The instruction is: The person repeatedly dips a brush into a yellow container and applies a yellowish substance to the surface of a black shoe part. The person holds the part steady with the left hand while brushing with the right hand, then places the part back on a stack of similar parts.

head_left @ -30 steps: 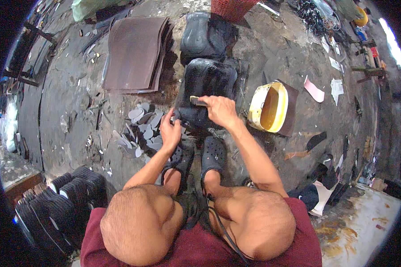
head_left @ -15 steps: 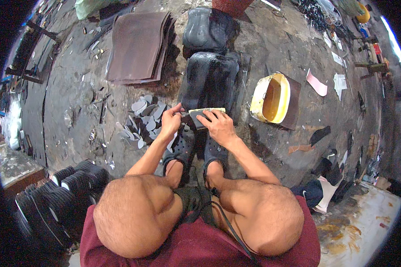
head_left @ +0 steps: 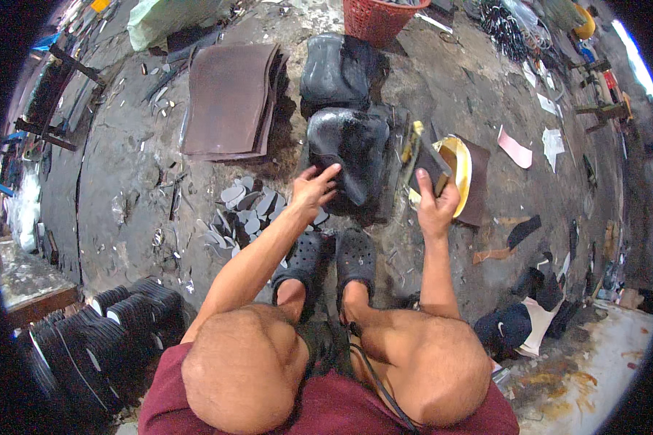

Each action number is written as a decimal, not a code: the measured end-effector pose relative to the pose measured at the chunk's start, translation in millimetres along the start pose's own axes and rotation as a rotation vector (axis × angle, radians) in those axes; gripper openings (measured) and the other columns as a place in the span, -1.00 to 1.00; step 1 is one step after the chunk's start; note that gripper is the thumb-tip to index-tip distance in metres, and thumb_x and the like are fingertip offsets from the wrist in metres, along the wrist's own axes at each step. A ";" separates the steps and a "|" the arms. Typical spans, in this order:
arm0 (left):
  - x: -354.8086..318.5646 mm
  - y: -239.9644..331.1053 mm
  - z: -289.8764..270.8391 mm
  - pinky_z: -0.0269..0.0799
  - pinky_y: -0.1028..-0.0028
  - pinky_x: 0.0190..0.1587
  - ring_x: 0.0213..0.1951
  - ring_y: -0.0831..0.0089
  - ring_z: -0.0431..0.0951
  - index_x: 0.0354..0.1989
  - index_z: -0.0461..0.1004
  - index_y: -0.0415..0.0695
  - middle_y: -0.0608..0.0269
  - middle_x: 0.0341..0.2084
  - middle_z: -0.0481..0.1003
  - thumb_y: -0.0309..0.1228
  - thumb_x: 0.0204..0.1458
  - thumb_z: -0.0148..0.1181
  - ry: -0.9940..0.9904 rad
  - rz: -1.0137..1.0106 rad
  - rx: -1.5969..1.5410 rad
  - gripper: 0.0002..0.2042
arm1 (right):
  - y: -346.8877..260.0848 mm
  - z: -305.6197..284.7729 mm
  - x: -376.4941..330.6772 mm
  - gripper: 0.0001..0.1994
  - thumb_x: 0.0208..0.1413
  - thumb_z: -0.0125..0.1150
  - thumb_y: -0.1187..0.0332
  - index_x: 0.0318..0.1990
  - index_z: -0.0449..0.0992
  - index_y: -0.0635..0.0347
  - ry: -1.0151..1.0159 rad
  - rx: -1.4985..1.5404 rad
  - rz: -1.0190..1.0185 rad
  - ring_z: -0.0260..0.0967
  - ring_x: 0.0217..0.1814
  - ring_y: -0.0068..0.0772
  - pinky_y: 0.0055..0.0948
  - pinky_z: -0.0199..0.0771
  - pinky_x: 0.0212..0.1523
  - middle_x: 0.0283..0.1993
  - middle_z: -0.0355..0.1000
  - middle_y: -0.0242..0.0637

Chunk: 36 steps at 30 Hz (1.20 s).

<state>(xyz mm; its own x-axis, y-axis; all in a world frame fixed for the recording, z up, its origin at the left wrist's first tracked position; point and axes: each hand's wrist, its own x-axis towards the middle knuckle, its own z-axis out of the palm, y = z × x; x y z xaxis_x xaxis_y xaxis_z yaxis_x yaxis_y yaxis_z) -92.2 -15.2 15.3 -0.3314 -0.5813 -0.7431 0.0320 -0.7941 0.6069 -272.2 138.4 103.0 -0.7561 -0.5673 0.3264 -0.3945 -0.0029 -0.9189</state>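
My right hand [head_left: 437, 209] is closed on a dark, flat glue spreader with a yellow-crusted edge [head_left: 429, 165]. It is beside and partly over a yellow-rimmed glue tub [head_left: 469, 174], whose inside is mostly hidden. My left hand [head_left: 313, 190] has its fingers apart at the near left side of a glossy black sheet [head_left: 348, 141]; whether they touch it I cannot tell. The sheet is buckled and lies on the floor in front of my feet. Behind it sits another shiny black piece [head_left: 335, 69].
Brown sheets [head_left: 228, 101] are stacked at the left, with grey oval cut-outs [head_left: 247, 214] near my left forearm. A red basket [head_left: 377, 22] stands at the back. Rows of black soles [head_left: 87, 348] sit at lower left; a dark cap [head_left: 504, 326] lies at lower right.
My right hand has carried the spreader from the sheet's near edge rightward to the glue tub. My left hand has moved right, its fingers now spread. The black sheet's near part has buckled upward.
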 end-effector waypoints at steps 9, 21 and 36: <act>32.3 49.8 18.8 0.55 0.08 -0.01 -0.13 0.22 0.61 0.01 0.41 -0.06 0.23 -0.14 0.56 -0.40 0.05 0.37 -0.311 -0.042 -0.184 -0.64 | -4.7 8.3 0.4 -0.66 0.16 0.26 0.55 0.10 0.45 0.24 0.377 0.591 0.385 0.47 0.04 -0.41 -0.39 0.47 0.06 0.05 0.50 -0.32; 177.8 172.4 118.8 0.53 0.21 -0.15 -0.35 0.26 0.57 -0.23 0.48 -0.16 0.14 -0.38 0.56 -0.44 0.00 0.23 -0.302 0.214 -0.390 -0.83 | -23.7 -22.9 20.9 -0.54 0.08 0.30 0.56 0.17 0.40 0.26 0.471 0.656 0.451 0.42 0.15 -0.24 -0.19 0.45 0.16 0.17 0.44 -0.22; 55.9 33.6 35.7 0.40 0.31 0.21 0.11 0.19 0.55 0.13 0.48 -0.30 0.05 0.06 0.56 -0.45 0.14 0.29 0.061 0.658 0.270 -0.61 | 39.9 -112.1 45.0 -0.35 0.07 0.34 0.34 0.27 0.30 0.53 0.408 -0.422 0.264 0.34 0.32 -0.03 -0.19 0.24 0.33 0.29 0.36 0.15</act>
<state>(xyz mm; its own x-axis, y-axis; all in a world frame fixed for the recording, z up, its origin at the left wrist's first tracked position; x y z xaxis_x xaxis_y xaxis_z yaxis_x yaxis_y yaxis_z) -143.4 -68.1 4.2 -0.2705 -0.9400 -0.2080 -0.0301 -0.2077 0.9777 -380.5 205.1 105.9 -0.9609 -0.1458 0.2356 -0.2768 0.4652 -0.8408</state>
